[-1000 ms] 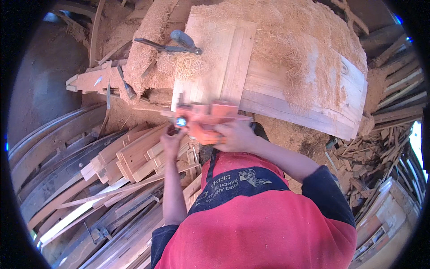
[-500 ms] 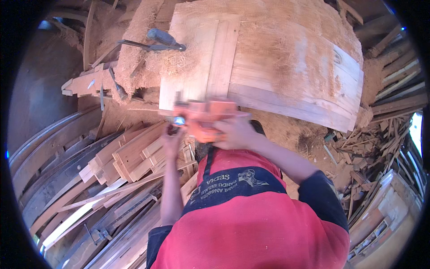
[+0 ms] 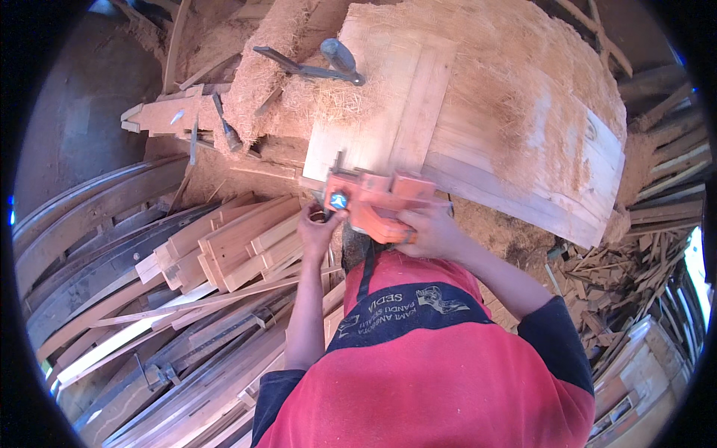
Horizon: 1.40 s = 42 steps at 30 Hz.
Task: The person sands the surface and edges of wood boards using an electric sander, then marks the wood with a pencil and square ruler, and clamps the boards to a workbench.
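An orange electric planer (image 3: 385, 209) is held over the near edge of a wide wooden board (image 3: 366, 142), in front of my body. My right hand (image 3: 435, 237) is wrapped round its rear handle. At the front end, the fingers of my left hand (image 3: 317, 230) close on a dark rounded part beside a shiny round knob (image 3: 338, 200). A metal bar sticks up from the planer's front. Whether the sole touches the board cannot be made out.
On the far left of the board lies a hand tool with a grey-blue handle (image 3: 338, 54), among curly shavings (image 3: 336, 98). Stacked timber (image 3: 246, 254) fills the left side. Wood offcuts (image 3: 597, 299) are heaped at the right. A chisel-like tool (image 3: 230, 134) lies left of the board.
The whole view has shifted, so the board, planer and hands sit farther right and lower. Both hands stay on the planer, which is less blurred now.
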Each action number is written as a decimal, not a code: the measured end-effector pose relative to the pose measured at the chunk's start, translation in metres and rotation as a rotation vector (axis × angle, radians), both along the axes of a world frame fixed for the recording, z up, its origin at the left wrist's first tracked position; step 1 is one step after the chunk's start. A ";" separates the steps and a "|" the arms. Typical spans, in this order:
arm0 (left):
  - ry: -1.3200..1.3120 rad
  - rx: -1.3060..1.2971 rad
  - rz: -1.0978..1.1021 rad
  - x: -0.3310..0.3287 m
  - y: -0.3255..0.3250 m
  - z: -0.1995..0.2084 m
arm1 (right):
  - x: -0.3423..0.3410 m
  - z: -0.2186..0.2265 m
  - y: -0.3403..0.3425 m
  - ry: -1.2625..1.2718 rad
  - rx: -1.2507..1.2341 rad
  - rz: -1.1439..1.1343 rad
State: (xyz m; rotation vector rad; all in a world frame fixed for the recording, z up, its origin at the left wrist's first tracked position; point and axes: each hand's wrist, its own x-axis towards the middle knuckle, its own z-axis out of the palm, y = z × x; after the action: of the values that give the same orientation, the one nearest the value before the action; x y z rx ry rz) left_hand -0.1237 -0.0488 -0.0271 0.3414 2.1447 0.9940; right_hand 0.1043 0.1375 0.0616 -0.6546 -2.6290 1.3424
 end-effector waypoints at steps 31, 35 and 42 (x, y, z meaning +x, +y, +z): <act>-0.038 0.212 0.157 0.073 0.016 0.007 | 0.050 0.008 0.013 0.033 -0.005 0.004; -0.064 0.269 0.237 0.023 0.001 -0.013 | -0.001 0.005 0.004 -0.012 -0.041 0.040; 0.018 0.179 0.202 -0.109 -0.035 -0.015 | -0.128 -0.008 -0.020 0.061 -0.066 0.066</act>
State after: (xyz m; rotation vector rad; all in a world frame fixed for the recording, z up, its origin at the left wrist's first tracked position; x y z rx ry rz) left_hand -0.2329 -0.0842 -0.0417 0.2224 2.1422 1.3066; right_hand -0.0233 0.1176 0.0539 -0.5306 -2.5896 1.4489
